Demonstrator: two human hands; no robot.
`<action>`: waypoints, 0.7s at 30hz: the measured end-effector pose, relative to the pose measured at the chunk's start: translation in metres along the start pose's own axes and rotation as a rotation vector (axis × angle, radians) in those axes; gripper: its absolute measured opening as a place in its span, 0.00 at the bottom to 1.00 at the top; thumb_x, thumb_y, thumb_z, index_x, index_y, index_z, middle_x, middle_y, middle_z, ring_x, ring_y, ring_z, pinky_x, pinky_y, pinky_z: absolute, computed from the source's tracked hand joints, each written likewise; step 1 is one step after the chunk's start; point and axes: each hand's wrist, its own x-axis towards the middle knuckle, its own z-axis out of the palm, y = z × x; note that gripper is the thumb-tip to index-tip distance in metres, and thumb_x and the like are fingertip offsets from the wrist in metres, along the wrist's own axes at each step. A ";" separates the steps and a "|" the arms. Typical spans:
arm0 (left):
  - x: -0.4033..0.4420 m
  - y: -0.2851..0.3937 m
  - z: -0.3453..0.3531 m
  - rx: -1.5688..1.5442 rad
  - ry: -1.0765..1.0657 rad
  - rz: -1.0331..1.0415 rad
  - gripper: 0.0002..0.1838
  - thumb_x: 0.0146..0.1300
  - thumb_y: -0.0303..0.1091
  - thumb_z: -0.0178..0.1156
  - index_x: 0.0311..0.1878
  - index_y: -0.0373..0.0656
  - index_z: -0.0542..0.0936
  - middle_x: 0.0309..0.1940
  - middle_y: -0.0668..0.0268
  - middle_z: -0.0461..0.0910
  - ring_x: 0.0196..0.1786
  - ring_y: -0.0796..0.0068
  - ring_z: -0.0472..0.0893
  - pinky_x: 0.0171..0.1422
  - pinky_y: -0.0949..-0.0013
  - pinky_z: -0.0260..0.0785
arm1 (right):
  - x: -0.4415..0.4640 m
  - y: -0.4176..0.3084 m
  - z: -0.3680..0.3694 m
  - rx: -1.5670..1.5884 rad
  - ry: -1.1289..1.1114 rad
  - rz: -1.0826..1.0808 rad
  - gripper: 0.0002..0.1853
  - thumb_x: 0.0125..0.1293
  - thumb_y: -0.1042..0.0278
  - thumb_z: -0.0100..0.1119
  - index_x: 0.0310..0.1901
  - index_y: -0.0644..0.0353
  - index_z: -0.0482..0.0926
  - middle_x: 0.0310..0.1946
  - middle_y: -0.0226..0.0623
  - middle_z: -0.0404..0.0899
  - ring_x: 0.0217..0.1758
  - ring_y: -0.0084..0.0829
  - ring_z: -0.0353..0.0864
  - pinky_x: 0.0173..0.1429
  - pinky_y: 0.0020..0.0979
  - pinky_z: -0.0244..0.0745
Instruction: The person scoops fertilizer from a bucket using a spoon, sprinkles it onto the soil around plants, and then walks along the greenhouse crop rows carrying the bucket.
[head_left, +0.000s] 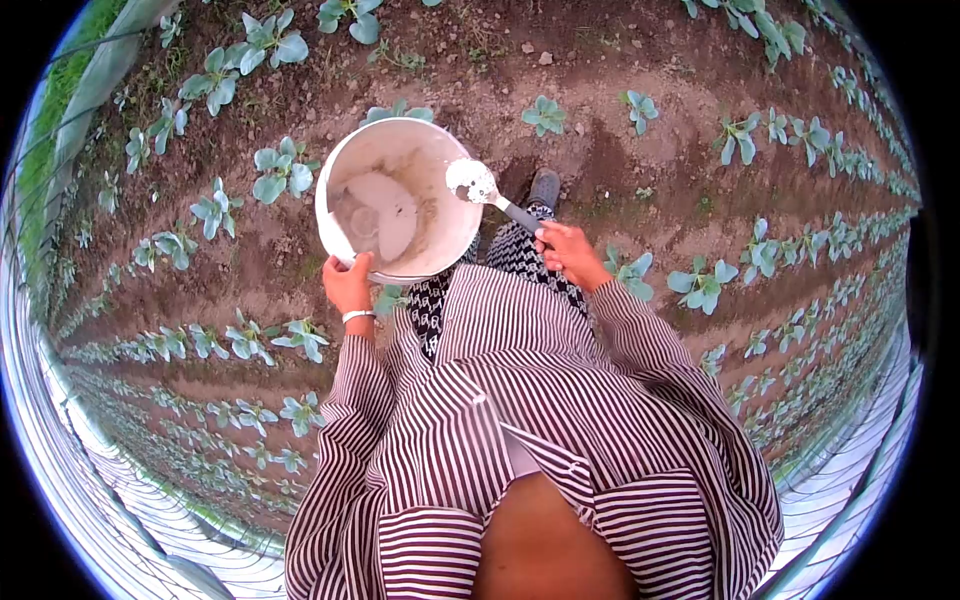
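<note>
My left hand (348, 285) grips the near left rim of a white bucket (455, 235), its fingers partly hidden by the wall. Whitish residue and a pale, flat patch show inside the bucket, and its inner walls are stained brown. My right hand (568, 250) is closed round the grey handle of a spoon (520, 215). The spoon's white, speckled bowl (470, 181) is over the bucket's right rim. Whether the white in the bowl is material or the bowl itself, I cannot fully tell.
Rows of leafy green plants (700, 285) grow in brown soil (600, 150) all round. Small plants (544, 116) stand just beyond the bucket. A shoe (545, 188) rests on the soil right of the bucket. Netting (90, 90) curves along the left edge.
</note>
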 end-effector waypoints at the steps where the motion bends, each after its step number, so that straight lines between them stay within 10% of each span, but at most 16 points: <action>1: 0.005 -0.012 -0.007 -0.034 0.011 -0.051 0.31 0.42 0.38 0.69 0.49 0.27 0.73 0.35 0.60 0.79 0.30 0.74 0.77 0.33 0.71 0.72 | 0.005 0.000 0.000 0.021 0.013 -0.004 0.14 0.67 0.70 0.51 0.50 0.70 0.70 0.23 0.29 0.69 0.15 0.14 0.58 0.15 0.18 0.54; 21: -0.056 -0.124 -0.107 -0.546 0.228 -0.680 0.20 0.46 0.38 0.64 0.41 0.35 0.77 0.31 0.65 0.76 0.25 0.72 0.75 0.20 0.71 0.69 | 0.088 -0.053 0.012 -0.047 0.080 -0.205 0.15 0.66 0.71 0.53 0.53 0.65 0.69 0.25 0.29 0.69 0.17 0.14 0.59 0.18 0.17 0.56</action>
